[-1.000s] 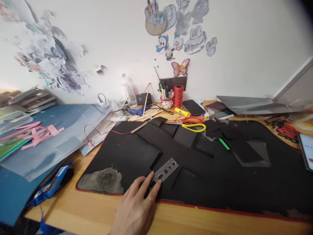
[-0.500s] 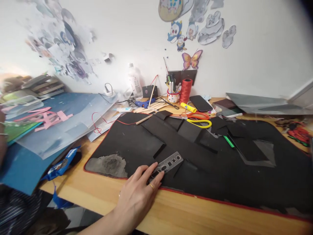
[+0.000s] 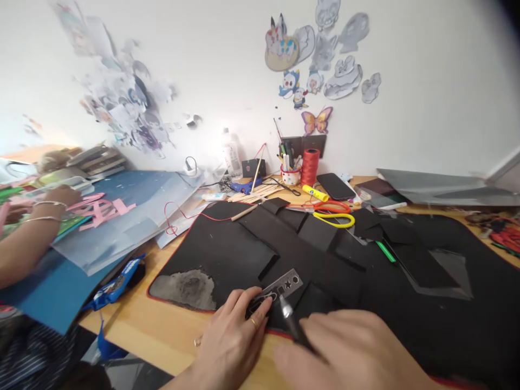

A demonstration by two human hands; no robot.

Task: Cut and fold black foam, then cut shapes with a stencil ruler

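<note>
My left hand (image 3: 238, 330) rests on the front edge of the black mat, its fingers pressing a clear stencil ruler (image 3: 290, 273) down on black paper. The ruler has cut-out shapes, among them a star and a hexagon. My right hand (image 3: 345, 346), blurred, grips a black pen-shaped tool with a silver collar (image 3: 286, 310). Its tip points at the ruler, just beside my left fingertips; whether it is a knife or a pen I cannot tell. Black paper pieces (image 3: 300, 244) lie overlapping behind the ruler.
Scissors with yellow and red handles (image 3: 335, 218), a glue stick (image 3: 314, 193) and a phone (image 3: 335, 186) lie farther back. A red thread spool (image 3: 310, 168) stands by a pen cup (image 3: 290, 176). At the left, another person's arm (image 3: 36, 238) reaches over pink paper strips (image 3: 108, 211).
My right hand has come into view from below with the pen-shaped tool, its tip now by the ruler. The other person's arm has moved further into view. My left hand stays on the ruler.
</note>
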